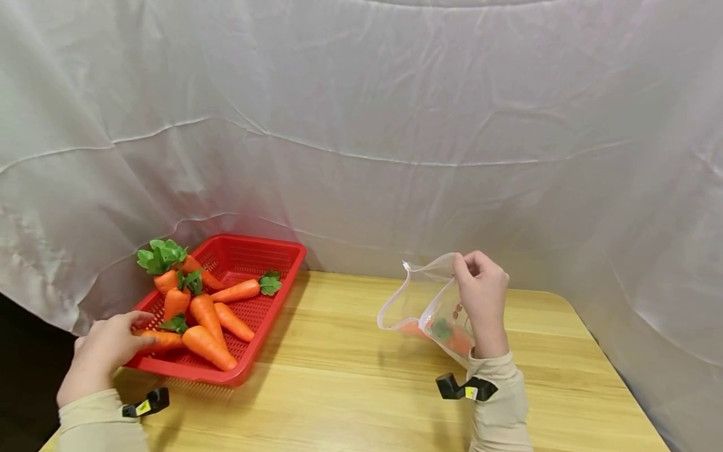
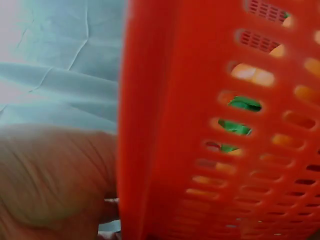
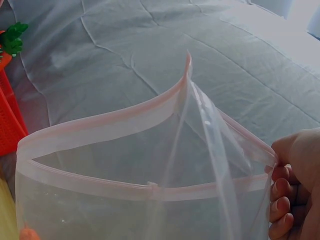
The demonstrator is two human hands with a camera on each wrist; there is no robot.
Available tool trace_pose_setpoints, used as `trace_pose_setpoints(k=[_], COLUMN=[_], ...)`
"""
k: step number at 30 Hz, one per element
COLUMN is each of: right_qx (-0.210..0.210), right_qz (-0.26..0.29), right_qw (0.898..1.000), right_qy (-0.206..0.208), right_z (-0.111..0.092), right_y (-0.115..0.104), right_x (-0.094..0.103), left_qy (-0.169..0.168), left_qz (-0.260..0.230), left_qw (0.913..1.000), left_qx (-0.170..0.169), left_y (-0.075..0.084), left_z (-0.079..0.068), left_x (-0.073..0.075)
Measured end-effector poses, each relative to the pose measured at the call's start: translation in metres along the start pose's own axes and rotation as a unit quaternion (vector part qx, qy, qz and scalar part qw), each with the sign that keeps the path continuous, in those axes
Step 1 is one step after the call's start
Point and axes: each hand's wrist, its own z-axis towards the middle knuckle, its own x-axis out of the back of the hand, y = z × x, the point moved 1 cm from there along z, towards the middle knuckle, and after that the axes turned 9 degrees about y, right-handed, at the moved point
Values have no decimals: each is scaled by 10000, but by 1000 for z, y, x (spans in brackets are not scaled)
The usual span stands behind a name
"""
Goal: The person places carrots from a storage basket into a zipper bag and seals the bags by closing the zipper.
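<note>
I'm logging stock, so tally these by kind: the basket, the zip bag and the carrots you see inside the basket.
Red basket: 1
Clear zip bag: 1
Carrots visible in the basket: 8
Total: 10
Left out: the orange-and-green contents of the bag, too unclear to count.

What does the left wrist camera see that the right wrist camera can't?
Only the left wrist view shows the left hand, by the rim of the red basket. Only the right wrist view shows the clear bag, its mouth open, and the right hand pinching its edge. Both show part of the basket, some green leaves, bits of orange carrot and the grey cloth behind.
</note>
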Motion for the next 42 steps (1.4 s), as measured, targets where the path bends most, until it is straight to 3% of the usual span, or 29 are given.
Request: trace_pose_setpoints(k=[9, 15, 25, 35, 42], right_qx=[58, 43, 65, 75, 52], right_qz=[-13, -17, -20, 2, -29], right_qw=[10000, 10000, 10000, 10000, 10000], right_qy=[17, 14, -1, -22, -27], right_z=[0, 0, 0, 0, -1], right_y=[-1, -2, -1, -1, -2], right_x=[0, -1, -1, -2, -2], left_qy=[-263, -196, 365, 1005, 1487], left_qz=[106, 71, -97, -41, -125], left_qw=[9990, 9992, 9991, 9942, 9887], left_qx=[339, 341, 173, 369, 157], left_y=[6, 4, 1, 8, 20], left_z=[-6, -12, -13, -21, -27], left_x=[1, 7, 19, 31, 36])
